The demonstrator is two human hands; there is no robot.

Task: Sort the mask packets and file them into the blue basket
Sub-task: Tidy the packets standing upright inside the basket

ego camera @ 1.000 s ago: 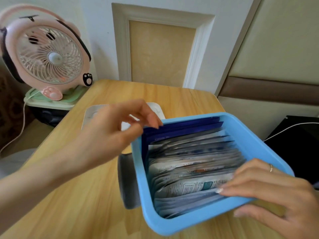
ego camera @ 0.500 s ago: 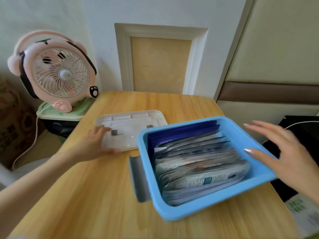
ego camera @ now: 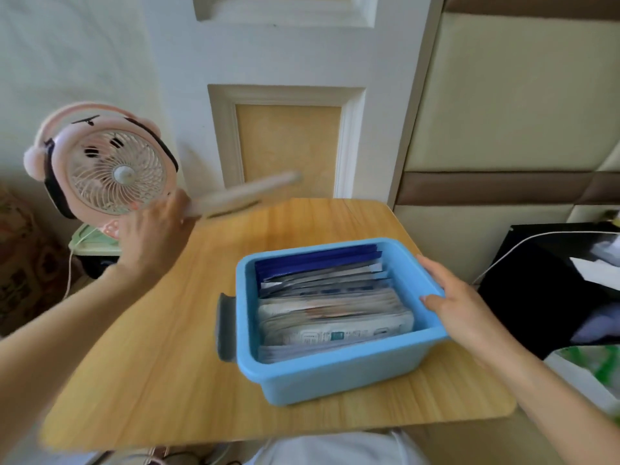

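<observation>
The blue basket (ego camera: 322,374) stands on the wooden table (ego camera: 161,380), right of centre. Several mask packets (ego camera: 332,307) stand filed upright in it, dark blue ones at the back, white and silver ones toward the front. My right hand (ego camera: 449,300) grips the basket's right rim. My left hand (ego camera: 157,236) is raised at the table's far left and holds the white lid (ego camera: 241,194) by one end; the lid is tilted above the table and motion-blurred.
A pink desk fan (ego camera: 110,166) sits on a green stand beyond the table's left corner, with a cord hanging down. A grey handle (ego camera: 224,327) sticks out of the basket's left side. A black surface with a white cable (ego camera: 550,283) lies to the right.
My left hand has picked the white lid up off the table and raised it. My right hand has moved in and closed on the basket's right rim. The camera has pulled back.
</observation>
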